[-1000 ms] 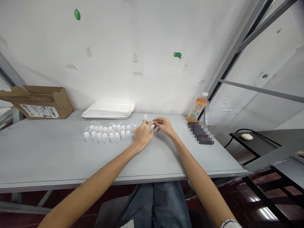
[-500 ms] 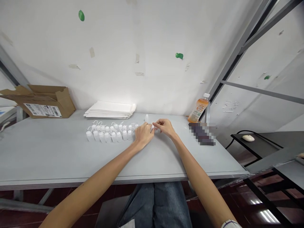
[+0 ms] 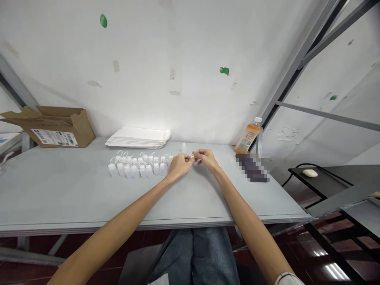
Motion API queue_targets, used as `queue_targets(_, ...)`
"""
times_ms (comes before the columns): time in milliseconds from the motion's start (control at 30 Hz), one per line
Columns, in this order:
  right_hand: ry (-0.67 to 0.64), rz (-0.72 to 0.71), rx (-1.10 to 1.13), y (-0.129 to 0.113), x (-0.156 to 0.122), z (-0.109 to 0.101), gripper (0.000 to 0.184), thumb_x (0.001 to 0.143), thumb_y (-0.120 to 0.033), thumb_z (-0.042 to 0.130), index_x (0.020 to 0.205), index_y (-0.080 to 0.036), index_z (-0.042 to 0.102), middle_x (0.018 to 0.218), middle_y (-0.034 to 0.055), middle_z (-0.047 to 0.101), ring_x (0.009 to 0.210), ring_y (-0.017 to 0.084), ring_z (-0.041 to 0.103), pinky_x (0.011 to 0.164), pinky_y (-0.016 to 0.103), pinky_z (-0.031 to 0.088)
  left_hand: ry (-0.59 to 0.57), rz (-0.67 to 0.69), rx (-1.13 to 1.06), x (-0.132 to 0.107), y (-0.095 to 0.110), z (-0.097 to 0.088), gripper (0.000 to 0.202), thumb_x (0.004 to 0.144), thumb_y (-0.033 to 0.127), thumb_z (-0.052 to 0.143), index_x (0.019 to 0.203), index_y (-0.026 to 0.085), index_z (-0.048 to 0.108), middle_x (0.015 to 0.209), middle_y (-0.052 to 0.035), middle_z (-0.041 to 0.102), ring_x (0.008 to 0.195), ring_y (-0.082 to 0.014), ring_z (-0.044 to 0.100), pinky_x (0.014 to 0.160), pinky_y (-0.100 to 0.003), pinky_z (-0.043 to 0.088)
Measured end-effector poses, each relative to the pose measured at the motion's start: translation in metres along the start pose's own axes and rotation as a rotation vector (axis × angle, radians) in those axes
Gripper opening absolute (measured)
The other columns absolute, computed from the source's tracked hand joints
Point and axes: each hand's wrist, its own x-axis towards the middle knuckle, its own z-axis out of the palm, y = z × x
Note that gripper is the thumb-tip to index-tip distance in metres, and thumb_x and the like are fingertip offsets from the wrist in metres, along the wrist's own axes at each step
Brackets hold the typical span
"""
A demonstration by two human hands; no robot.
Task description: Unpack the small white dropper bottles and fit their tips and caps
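My left hand (image 3: 179,165) and my right hand (image 3: 206,158) meet over the middle of the grey table (image 3: 74,198). Both are closed in a pinch on one small white piece (image 3: 192,158) held between their fingertips; I cannot make out what it is. Just left of my left hand stand several small white bottles (image 3: 138,166) with looped caps, in two rows. A single small white bottle (image 3: 183,147) stands upright just behind my hands.
A stack of white sheets (image 3: 138,137) lies against the wall. An open cardboard box (image 3: 50,126) sits at the far left. An orange drink bottle (image 3: 247,136) and a dark blurred object (image 3: 252,167) are at the right. A dark side table with a mouse (image 3: 309,172) stands further right.
My left hand's fingers have curled in from a looser spread into a pinch against my right hand's fingertips. The view has shifted slightly; the bottles have not moved.
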Motion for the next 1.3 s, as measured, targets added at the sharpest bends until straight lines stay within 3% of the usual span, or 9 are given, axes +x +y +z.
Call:
queue_targets(200,0.021,0.001,0.106,0.000,0.002,0.003,0.032,0.065,-0.046,0.074,0.060,-0.016,0.063,0.066,0.0035,0.059,0.061,0.013,0.054,0.053,0.025,0.047,-0.091,-0.092,-0.410,0.001,0.001,0.004,0.030,0.087,0.035,0.055,0.068,0.014,0.063,0.060,-0.0004,0.057,0.043,-0.0097,0.053,0.039,-0.021,0.036)
queue_targets(400,0.054,0.001,0.161,0.002,0.004,0.006,0.035,0.062,-0.049,0.075,0.061,-0.016,0.062,0.066,0.0025,0.059,0.057,0.011,0.051,0.051,0.024,0.046,-0.135,-0.154,-0.589,0.004,0.002,0.002,0.029,0.087,0.033,0.057,0.067,0.012,0.060,0.062,-0.0008,0.057,0.039,-0.0074,0.050,0.034,-0.020,0.034)
queue_targets(600,0.089,0.002,0.134,0.004,0.005,0.007,0.033,0.066,-0.048,0.073,0.062,-0.017,0.060,0.064,0.0018,0.058,0.057,0.011,0.051,0.051,0.023,0.046,-0.138,-0.160,-0.585,0.006,0.001,0.003,0.030,0.087,0.034,0.058,0.068,0.013,0.061,0.064,-0.0017,0.061,0.041,-0.0070,0.051,0.036,-0.020,0.035)
queue_targets(967,0.122,0.028,0.127,0.004,0.005,0.007,0.029,0.069,-0.041,0.071,0.062,-0.015,0.062,0.067,0.0028,0.061,0.054,0.010,0.052,0.049,0.024,0.046,-0.186,-0.182,-0.637,0.005,-0.001,0.003,0.032,0.087,0.035,0.058,0.065,0.012,0.059,0.050,0.0015,0.051,0.037,-0.0067,0.047,0.035,-0.019,0.027)
queue_targets(1133,0.205,0.053,0.129,0.005,0.007,0.001,0.030,0.073,-0.042,0.070,0.063,-0.015,0.059,0.075,0.0043,0.063,0.051,0.008,0.051,0.047,0.023,0.046,-0.226,-0.176,-0.593,0.004,0.000,0.003,0.033,0.083,0.039,0.064,0.066,0.012,0.062,0.053,0.0000,0.056,0.038,-0.0069,0.048,0.036,-0.020,0.029)
queue_targets(1300,0.137,0.059,0.108,0.003,0.005,-0.004,0.036,0.071,-0.049,0.073,0.065,-0.015,0.061,0.076,0.0053,0.065,0.052,0.009,0.052,0.047,0.023,0.047,-0.122,-0.150,-0.530,0.006,-0.003,0.001,0.029,0.083,0.037,0.064,0.069,0.011,0.063,0.058,0.0006,0.056,0.039,-0.0054,0.048,0.036,-0.019,0.028)
